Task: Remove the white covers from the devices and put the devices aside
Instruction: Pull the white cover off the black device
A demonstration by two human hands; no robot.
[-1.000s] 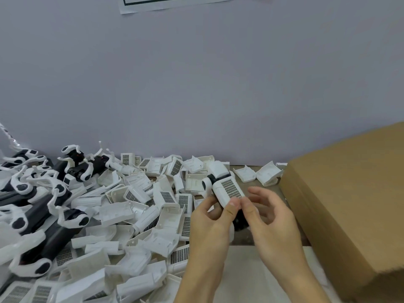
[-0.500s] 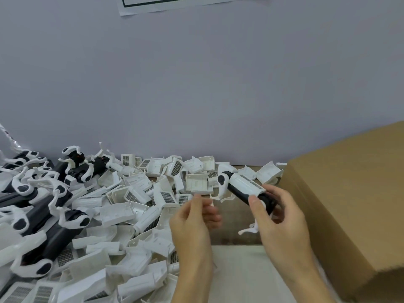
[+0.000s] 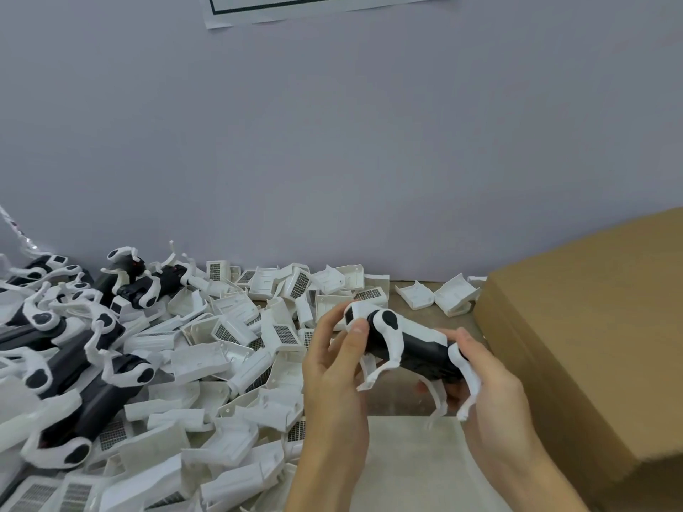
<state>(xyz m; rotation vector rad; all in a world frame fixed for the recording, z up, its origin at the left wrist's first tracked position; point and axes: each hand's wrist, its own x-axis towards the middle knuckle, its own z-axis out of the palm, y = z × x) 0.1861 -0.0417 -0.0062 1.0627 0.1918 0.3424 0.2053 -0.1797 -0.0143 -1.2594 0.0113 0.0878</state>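
I hold a black device with white legs (image 3: pixel 410 347) lengthwise above the table, between both hands. My left hand (image 3: pixel 334 367) grips its front end, thumb pressed on the white head part. My right hand (image 3: pixel 488 393) grips the rear end, fingers curled under the body by the rear legs. A large heap of loose white covers (image 3: pixel 229 345) with mesh panels lies to the left and behind. Further left lies a pile of black-and-white devices (image 3: pixel 74 349).
A big brown cardboard box (image 3: pixel 591 345) stands close on the right, next to my right hand. A pale sheet (image 3: pixel 410 463) lies on the table under my wrists. The grey wall rises right behind the table, with a paper sheet (image 3: pixel 318 5) on it.
One second ago both hands pinched the device with its white mesh cover up. The left hand then let go; the right hand turned the device. Now both hands grip it, lying sideways.
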